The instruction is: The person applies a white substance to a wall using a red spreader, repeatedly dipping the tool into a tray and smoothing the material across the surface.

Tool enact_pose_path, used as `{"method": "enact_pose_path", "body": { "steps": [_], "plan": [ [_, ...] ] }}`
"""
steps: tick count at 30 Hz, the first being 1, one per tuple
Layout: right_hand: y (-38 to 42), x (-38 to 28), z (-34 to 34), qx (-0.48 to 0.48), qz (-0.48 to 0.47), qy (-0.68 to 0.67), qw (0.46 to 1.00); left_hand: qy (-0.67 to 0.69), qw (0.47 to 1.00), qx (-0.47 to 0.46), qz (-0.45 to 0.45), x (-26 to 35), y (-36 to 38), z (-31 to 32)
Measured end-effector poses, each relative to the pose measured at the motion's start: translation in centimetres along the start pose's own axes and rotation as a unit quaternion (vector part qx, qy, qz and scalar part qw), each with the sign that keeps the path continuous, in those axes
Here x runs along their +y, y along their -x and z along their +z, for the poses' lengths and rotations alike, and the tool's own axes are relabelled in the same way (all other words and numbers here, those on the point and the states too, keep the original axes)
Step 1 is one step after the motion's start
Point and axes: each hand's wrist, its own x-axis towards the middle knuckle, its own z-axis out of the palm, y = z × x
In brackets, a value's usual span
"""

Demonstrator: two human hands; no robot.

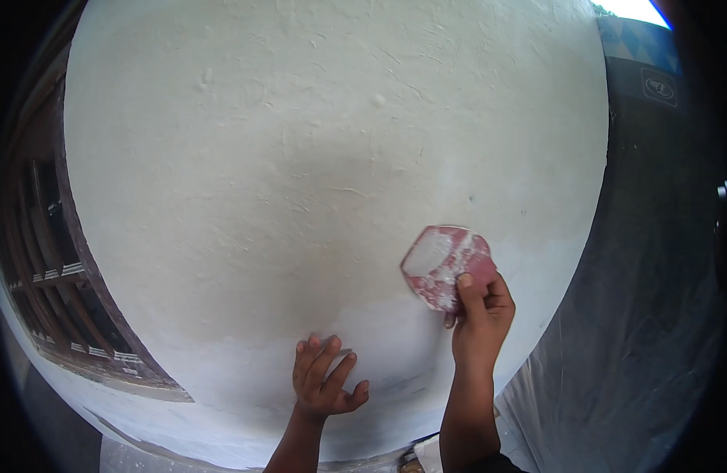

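Observation:
A rough off-white wall (245,197) fills most of the view, with a whiter band along its lower part. My right hand (483,311) grips a flat pinkish-red scraper (450,264) smeared with white paste, its thumb on the near face and the other fingers partly hidden behind. The scraper is held up in front of the wall; whether its edge touches the surface I cannot tell. Lower and to the left, my left hand (325,378) has its fingers spread over the whiter band and holds nothing.
At the left is a brown window frame (103,315) with bars. Dark sheeting (655,197) hangs along the right, with translucent plastic (568,378) lower down. Some small items (414,461) lie at the bottom, beside my right forearm.

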Motion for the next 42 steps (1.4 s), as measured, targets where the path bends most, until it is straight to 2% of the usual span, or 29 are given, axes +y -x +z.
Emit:
{"method": "enact_pose_path", "body": {
  "steps": [3, 6, 7, 9, 11, 13, 17, 19, 23, 26, 27, 29, 33, 35, 38, 39, 42],
  "plan": [
    [1.1, -0.3, 0.0, -0.009, -0.003, -0.045, 0.999, 0.01, 1.0, 0.004, 0.004, 0.0, -0.1, 0.1],
    [2.3, -0.2, 2.8, -0.123, 0.022, -0.009, 0.992, 0.017, 1.0, 0.001, 0.002, 0.0, -0.3, 0.0],
    [2.4, -0.1, 2.6, -0.119, 0.021, -0.007, 0.993, 0.021, 1.0, 0.002, 0.004, -0.1, -0.4, -0.1],
    [2.1, 1.0, 1.7, -0.053, 0.017, 0.045, 0.997, 0.029, 1.0, 0.001, 0.008, -0.2, -0.2, -0.3],
    [1.9, 1.4, -1.2, 0.007, 0.003, 0.016, 1.0, 0.049, 0.998, 0.0, 0.026, -0.2, -0.1, 0.0],
    [2.4, 0.8, -1.6, 0.021, 0.006, -0.03, 0.999, 0.062, 0.998, 0.0, 0.028, -0.2, -0.3, 0.0],
    [3.8, 0.9, 2.9, -0.108, 0.034, -0.007, 0.994, 0.074, 0.997, -0.022, 0.026, -0.3, -0.4, -0.4],
    [3.4, 1.4, 2.7, -0.063, 0.019, 0.036, 0.997, 0.085, 0.996, -0.026, 0.028, -0.3, -0.5, -0.5],
    [2.5, 2.2, -2.6, 0.077, 0.029, -0.041, 0.996, 0.105, 0.994, -0.025, 0.038, -0.6, -0.7, -0.6],
    [3.1, 1.9, -0.8, 0.0, 0.039, -0.072, 0.997, 0.102, 0.994, -0.023, 0.039, -0.6, -0.6, -0.7],
    [3.1, 1.6, 0.3, -0.038, 0.041, -0.056, 0.997, 0.105, 0.993, -0.023, 0.039, -0.6, -0.5, -0.8],
    [2.4, 2.1, 0.5, -0.055, 0.034, 0.046, 0.997, 0.106, 0.993, -0.035, 0.039, -0.7, -0.4, -0.9],
    [2.0, 2.0, -3.7, 0.075, 0.041, -0.009, 0.996, 0.118, 0.991, -0.037, 0.046, -0.6, -0.4, -0.9],
    [2.7, 2.0, -3.4, 0.056, 0.035, -0.022, 0.998, 0.115, 0.992, -0.032, 0.034, -0.5, -0.4, -0.8],
    [3.1, 2.2, -0.8, -0.02, 0.038, -0.003, 0.999, 0.112, 0.993, -0.034, 0.032, -0.4, -0.6, -1.1],
    [2.9, 2.2, -1.2, -0.021, 0.039, 0.0, 0.999, 0.114, 0.993, -0.034, 0.029, -0.2, -0.6, -1.0],
    [2.6, 3.0, -4.1, 0.056, 0.042, 0.047, 0.996, 0.128, 0.99, -0.043, 0.042, -0.6, -0.6, -1.1]
  ]
}}
